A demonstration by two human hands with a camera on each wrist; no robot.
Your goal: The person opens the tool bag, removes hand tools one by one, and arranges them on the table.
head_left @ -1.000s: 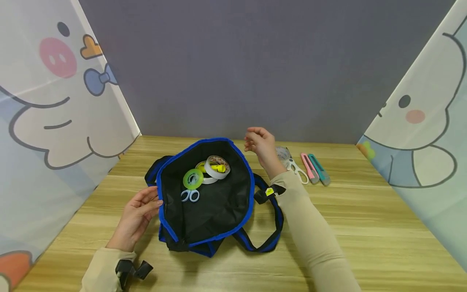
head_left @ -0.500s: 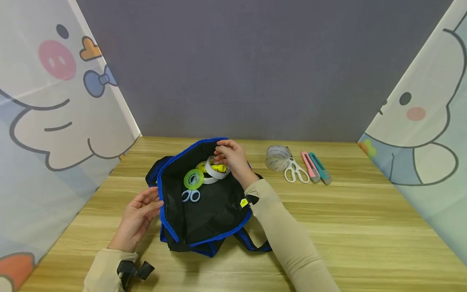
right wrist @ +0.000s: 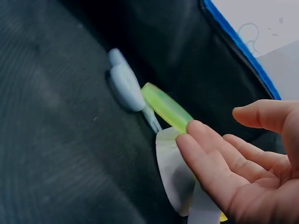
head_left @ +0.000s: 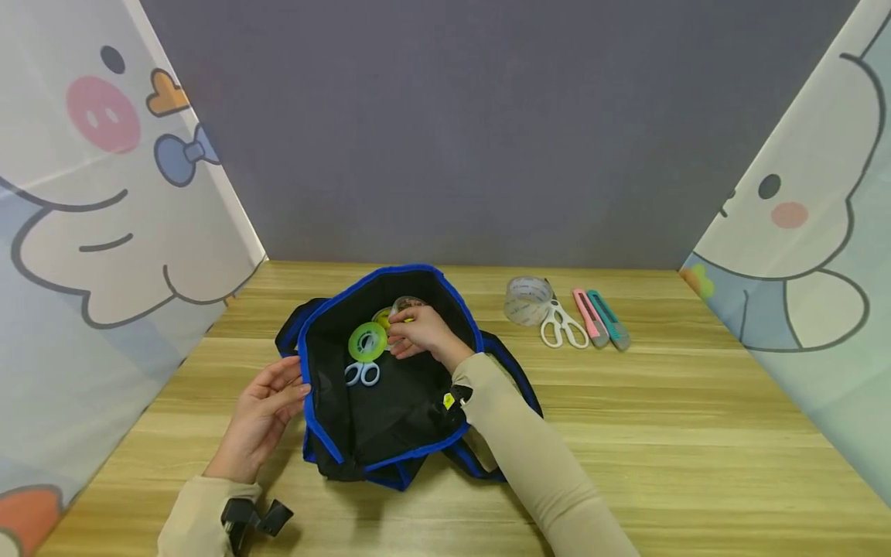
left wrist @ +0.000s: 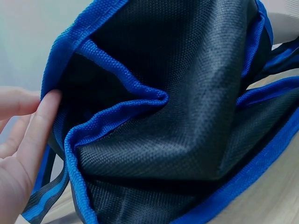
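Note:
On the table sits a black backpack with blue trim, its mouth spread wide. My left hand pinches the blue edge on its left side, thumb inside the rim in the left wrist view. My right hand reaches into the bag, palm up and fingers relaxed. Its fingertips overlap a green tape roll and a white tape roll in the right wrist view. Light blue scissors lie beside the green roll. Another tape roll with a brown inner side is partly hidden behind my right hand.
Right of the bag on the wooden table lie a clear tape roll, white scissors, a pink utility knife and a teal utility knife. A strap loops out from the bag's right side. A grey wall stands behind.
My right hand has moved left from beyond the bag's right rim, then down inside it to the tape rolls. The left hand keeps its hold on the edge.

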